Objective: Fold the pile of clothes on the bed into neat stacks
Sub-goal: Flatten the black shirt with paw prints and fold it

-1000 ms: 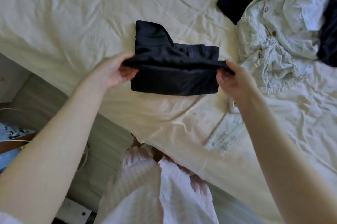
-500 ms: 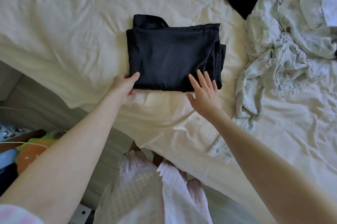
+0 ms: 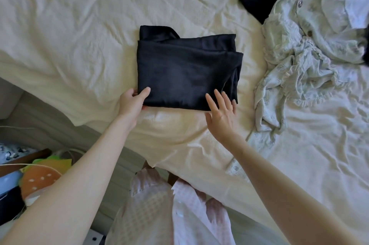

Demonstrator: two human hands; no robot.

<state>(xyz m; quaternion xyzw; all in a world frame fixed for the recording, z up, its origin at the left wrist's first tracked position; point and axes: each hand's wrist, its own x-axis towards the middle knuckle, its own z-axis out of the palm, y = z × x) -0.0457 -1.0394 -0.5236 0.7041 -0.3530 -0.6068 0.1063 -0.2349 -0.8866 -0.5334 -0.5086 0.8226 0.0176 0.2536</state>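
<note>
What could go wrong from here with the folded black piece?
1. The folded black garment has loose layers bunched at its right edge; lifting may spill them, since only the left hand pinches a corner while the right hand lies flat.
2. The unfolded pale green garment lies close and could snag.

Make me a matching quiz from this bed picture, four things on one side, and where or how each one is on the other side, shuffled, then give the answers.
Things:
1. folded black garment
2. pale green shirt
3. left hand
4. right hand

States:
A. crumpled, unfolded, at the right of the bed
B. fingers straight, on the garment's near right corner
C. lying flat mid-bed
D. pinching the garment's near left corner

Pairs: 1-C, 2-A, 3-D, 4-B
</note>
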